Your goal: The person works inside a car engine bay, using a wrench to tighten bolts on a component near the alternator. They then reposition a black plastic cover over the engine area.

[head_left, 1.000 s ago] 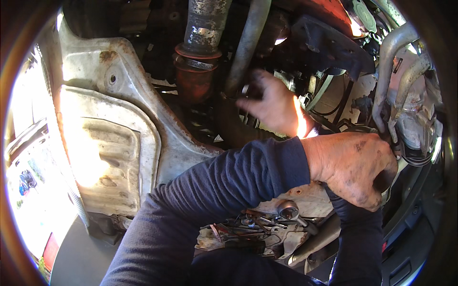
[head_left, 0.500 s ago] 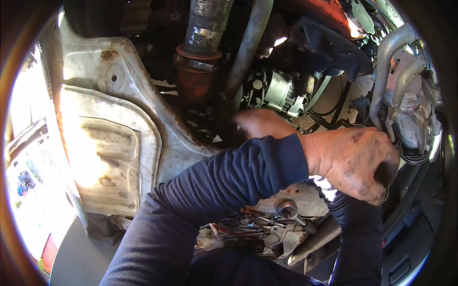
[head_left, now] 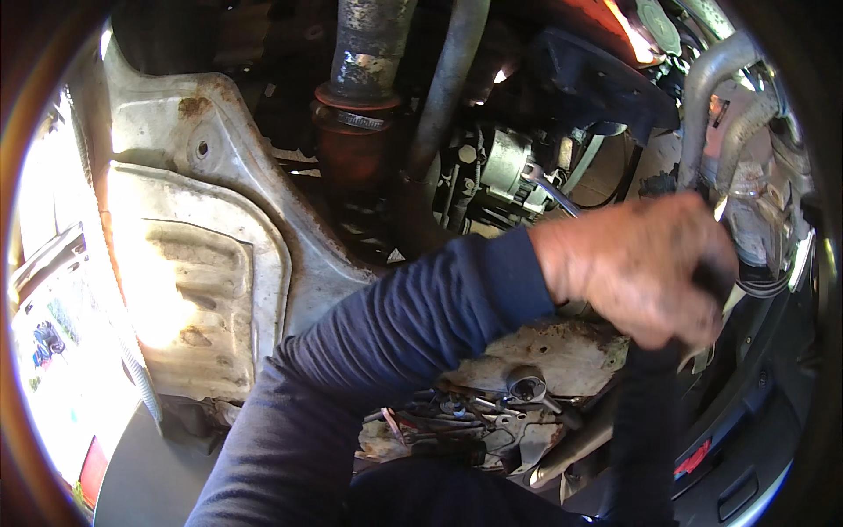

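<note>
Fingers, left hand [head_left: 637,268]: curled inward, soiled, motion-blurred; a dark hollow shows between thumb and fingers; whether anything is gripped there, cannot tell.
Fingers, right hand: hidden behind the left hand; state cannot be told.
Sleeves: navy, ribbed in folds; left sleeve [head_left: 421,307] crosses from the lower left, right sleeve [head_left: 648,430] rises from the lower right and ends beneath the left hand.
Wrench [head_left: 560,199]: one, bright metal; head at upper left, overlapping the metal cylinder in view, contact not certain; shank slants down to the right and disappears behind the left hand.
Metal cylinder [head_left: 505,162]: one, silvery, set among dark engine parts.
Duct [head_left: 373,53]: one, thick, grey, worn; joined to a reddish coupling [head_left: 351,158] below, with a banded clamp [head_left: 356,120].
Pipe [head_left: 450,79]: one, grey, just right of the duct.
Curved hoses [head_left: 700,97]: grey, at upper right.
Panel [head_left: 198,307]: pale, rust-marked, at left.
Ratchet [head_left: 527,385]: one, round-headed, below the left wrist.
Loose tools [head_left: 465,422]: assorted, heaped near the ratchet.
Trim [head_left: 746,439]: dark, at lower right.
</note>
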A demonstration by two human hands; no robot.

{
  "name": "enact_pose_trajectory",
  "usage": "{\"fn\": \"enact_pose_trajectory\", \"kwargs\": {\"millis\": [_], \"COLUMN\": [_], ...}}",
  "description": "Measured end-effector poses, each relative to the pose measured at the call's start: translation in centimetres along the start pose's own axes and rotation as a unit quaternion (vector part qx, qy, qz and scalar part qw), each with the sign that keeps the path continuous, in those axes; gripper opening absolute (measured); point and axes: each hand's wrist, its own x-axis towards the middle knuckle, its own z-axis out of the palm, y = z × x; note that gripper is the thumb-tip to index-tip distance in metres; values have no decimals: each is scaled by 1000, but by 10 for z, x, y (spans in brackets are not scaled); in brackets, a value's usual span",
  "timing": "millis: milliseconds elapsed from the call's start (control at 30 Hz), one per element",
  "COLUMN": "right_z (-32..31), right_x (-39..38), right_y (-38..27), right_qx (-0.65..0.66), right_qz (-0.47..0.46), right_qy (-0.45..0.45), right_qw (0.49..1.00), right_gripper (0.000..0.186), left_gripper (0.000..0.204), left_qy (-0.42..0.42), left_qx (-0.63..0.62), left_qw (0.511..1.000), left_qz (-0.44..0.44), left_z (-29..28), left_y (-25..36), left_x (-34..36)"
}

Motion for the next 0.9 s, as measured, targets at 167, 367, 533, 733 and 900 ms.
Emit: {"fn": "enact_pose_trajectory", "kwargs": {"millis": [167, 367, 533, 733, 900], "right_z": [2, 28, 77, 45, 37], "right_x": [-93, -161, -161, -114, 12], "right_y": [-58, -84, -93, -62, -7], "right_qx": [128, 211, 157, -192, -325], "right_qz": [36, 106, 67, -90, -15], "right_qy": [116, -120, -113, -131, -79], "right_qw": [984, 964, 979, 968, 942], "right_gripper": [23, 29, 26, 28, 21], "left_gripper": [22, 28, 49, 36, 32], "left_qy": [64, -67, -339, -228, -123], "left_qx": [-241, -176, 200, 190, 70], "left_qw": [966, 974, 885, 935, 986], "left_qz": [73, -128, -250, -194, -85], "left_z": [-28, -21, 26, 50, 30], "left_y": [-25, -18, -35, -53, -31], "left_x": [-2, -4, -7, -6, -2]}}
